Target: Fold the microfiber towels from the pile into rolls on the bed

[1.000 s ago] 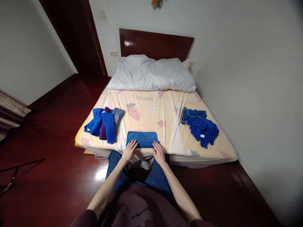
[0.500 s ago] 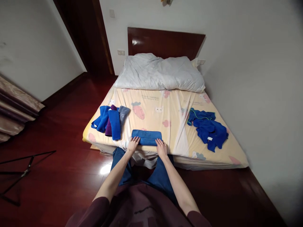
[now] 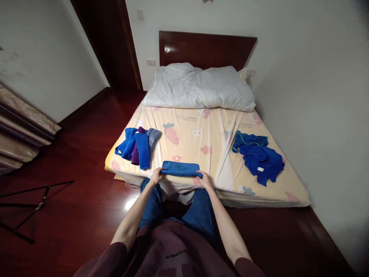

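A folded blue towel (image 3: 180, 169) lies at the near edge of the bed (image 3: 201, 146), folded into a narrow strip. My left hand (image 3: 157, 176) grips its left end with fingers curled. At the strip's right end, my right hand (image 3: 205, 179) has its fingers closed on the cloth. To the left lies a pile of folded towels (image 3: 137, 145), blue, purple and grey. On the right side of the bed sits a heap of unfolded blue cloths (image 3: 258, 157).
A white duvet (image 3: 198, 86) is bunched at the head of the bed against the dark wooden headboard (image 3: 206, 50). The wall runs close along the bed's right side. A black stand (image 3: 25, 207) lies on the red wooden floor at left, near curtains (image 3: 20, 134).
The blue towel has been folded narrower. Both hands went from lying flat on its near edge to gripping its two ends. The view shifted a little to the left.
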Demonstrator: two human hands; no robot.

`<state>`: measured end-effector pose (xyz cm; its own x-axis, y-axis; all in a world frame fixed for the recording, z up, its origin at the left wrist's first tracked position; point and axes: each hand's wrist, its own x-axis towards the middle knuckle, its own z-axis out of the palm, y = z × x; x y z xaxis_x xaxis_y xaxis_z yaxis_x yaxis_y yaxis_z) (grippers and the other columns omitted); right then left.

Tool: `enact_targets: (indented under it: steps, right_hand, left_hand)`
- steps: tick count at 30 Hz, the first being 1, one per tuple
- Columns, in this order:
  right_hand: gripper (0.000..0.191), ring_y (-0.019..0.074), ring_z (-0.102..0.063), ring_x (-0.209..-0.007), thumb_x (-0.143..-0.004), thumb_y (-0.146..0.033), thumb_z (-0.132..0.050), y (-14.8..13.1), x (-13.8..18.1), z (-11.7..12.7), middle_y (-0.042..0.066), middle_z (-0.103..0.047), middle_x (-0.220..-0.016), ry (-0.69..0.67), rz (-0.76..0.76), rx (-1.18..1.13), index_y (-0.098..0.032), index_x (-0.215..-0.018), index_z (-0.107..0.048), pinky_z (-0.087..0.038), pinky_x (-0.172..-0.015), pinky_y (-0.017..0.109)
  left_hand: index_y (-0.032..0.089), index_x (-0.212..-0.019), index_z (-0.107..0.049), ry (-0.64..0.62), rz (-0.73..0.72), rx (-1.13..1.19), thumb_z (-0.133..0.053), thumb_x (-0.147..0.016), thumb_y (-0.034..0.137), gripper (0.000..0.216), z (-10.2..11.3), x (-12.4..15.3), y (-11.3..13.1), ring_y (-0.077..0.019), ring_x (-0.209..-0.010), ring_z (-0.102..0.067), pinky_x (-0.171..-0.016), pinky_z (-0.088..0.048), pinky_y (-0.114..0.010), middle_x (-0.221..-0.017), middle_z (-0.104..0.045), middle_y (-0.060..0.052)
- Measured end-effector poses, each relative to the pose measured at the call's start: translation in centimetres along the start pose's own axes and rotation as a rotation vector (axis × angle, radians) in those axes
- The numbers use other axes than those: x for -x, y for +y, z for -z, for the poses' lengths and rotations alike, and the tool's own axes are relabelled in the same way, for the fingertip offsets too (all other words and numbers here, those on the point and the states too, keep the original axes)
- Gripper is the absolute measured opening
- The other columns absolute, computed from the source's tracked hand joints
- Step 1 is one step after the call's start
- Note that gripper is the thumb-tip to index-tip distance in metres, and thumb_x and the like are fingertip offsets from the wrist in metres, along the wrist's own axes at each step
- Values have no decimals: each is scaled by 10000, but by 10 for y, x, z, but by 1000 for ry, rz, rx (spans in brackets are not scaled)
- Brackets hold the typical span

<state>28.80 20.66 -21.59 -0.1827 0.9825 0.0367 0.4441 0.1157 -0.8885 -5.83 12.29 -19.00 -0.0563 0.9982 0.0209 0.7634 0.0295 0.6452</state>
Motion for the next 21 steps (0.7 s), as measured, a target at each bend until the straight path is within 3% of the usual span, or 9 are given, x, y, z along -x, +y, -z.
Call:
enact_targets:
  steps: [4,11,21]
  right_hand:
    - [328,254,-682,-985,-629,-262,-660,5,-1,0,74,-747,-1028,63,-22,-86,-191,-943,-721,-512,-942,409]
    - [409,230,-671,-684,-679,-574,-679,15,-18,-6,83,-723,-734,157,-103,-139,-176,-772,-666,-538,-649,344]
    - [528,270,-711,-735,-673,-675,-654,17,-34,-12,153,-752,-808,253,-177,-106,-165,-807,-688,-550,-666,364]
  left_hand:
    - [165,-1120,-679,48,45,71,-569,-769,229,373,1,-1,-3,-251,-1071,-646,-969,-506,-388,-1113,-717,-102]
    - [162,-1040,-673,111,187,136,-506,-891,428,347,0,-17,-2,-244,-862,-695,-817,-541,-368,-905,-745,-102]
    - [168,-1093,-645,156,306,168,-507,-915,448,360,-2,-44,-4,-230,-853,-708,-787,-523,-328,-879,-750,-95]
